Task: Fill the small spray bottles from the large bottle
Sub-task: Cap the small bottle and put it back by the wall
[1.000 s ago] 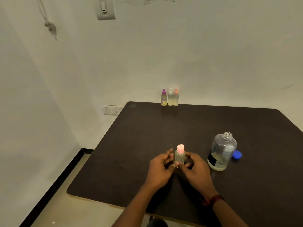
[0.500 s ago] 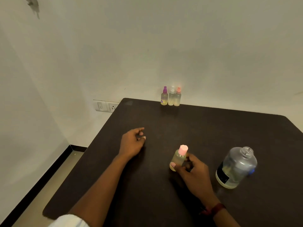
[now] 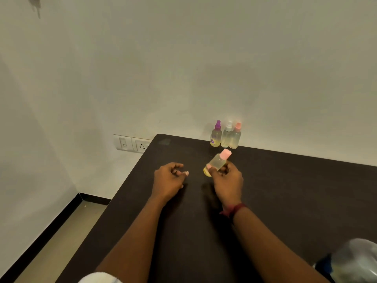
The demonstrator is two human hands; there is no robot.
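Centrally in the frame, a pink-capped spray bottle (image 3: 216,162) is gripped in the right hand (image 3: 228,178), with thumb and curled fingers closed round its lower body. It is held clear of the dark table (image 3: 285,190) and tilted, its cap pointing up and to the right. Pale yellowish liquid can be seen inside and the cap is on, so this one is judged to be filled and done with. A red band (image 3: 234,209) is worn at that wrist.

Just to the left, the left hand (image 3: 169,178) is kept apart from the bottle, its fingers loosely curled and nothing held. Whether it rests on the tabletop cannot be told. It is judged to be idle, since only one hand is needed for a capped bottle this small.

Above the hands, at the table's far edge, three more small bottles are stood upright against the wall: a purple-capped bottle (image 3: 216,136), a white-capped bottle (image 3: 227,136) and a salmon-capped bottle (image 3: 235,137), ranged side by side. All are capped and hold liquid. The row is judged to be where finished bottles are parked, out of the pouring area, and the held bottle is angled toward it.

At the lower right corner, well apart from both hands, the large bottle (image 3: 355,260) is seen only as a blur, cut off by the frame's edge. A dark blue shape (image 3: 324,264) lies beside it and cannot be identified. A wall socket (image 3: 133,144) is set at centre left, beyond the table's corner.
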